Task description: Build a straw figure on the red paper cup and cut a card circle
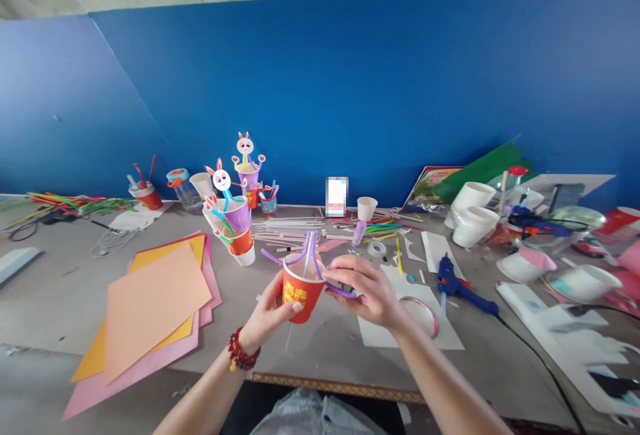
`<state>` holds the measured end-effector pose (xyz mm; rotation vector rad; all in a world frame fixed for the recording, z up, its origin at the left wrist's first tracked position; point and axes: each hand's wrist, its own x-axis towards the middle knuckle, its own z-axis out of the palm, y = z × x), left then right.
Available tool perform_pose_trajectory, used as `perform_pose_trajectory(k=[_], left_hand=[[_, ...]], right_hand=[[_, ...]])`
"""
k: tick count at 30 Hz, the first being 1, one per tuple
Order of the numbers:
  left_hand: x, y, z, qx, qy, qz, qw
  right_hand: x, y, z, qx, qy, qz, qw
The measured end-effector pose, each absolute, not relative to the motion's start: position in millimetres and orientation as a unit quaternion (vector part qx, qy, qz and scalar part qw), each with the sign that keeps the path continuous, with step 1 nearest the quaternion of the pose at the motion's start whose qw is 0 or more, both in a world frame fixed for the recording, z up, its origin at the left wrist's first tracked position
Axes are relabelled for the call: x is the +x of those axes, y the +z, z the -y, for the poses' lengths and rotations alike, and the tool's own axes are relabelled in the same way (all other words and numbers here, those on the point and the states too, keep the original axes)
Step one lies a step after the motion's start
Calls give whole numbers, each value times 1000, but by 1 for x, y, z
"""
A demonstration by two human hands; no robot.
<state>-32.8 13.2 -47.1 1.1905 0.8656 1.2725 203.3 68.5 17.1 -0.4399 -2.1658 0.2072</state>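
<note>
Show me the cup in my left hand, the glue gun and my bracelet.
Cup [312,295]: head view, on its red outer wall.
Glue gun [454,283]: head view, on its blue body.
Bracelet [243,356]: head view, on its dark red beads.

The left hand [273,309] held a red, white-rimmed paper cup [306,301] with yellow lettering; the right hand [369,288] touched a slender, bent purple strip [342,293].
</note>
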Motion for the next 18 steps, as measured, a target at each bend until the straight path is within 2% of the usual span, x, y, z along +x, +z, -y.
perform_pose_trajectory(k=[4, 18], left_hand=[[-34, -38, -16, 519, 538, -364, 555], [-43, -8, -21, 595, 471, -328, 563]], right_hand=[[210, 29, -71, -168, 90, 894, 407], [212, 67, -75, -135, 228, 904, 334]])
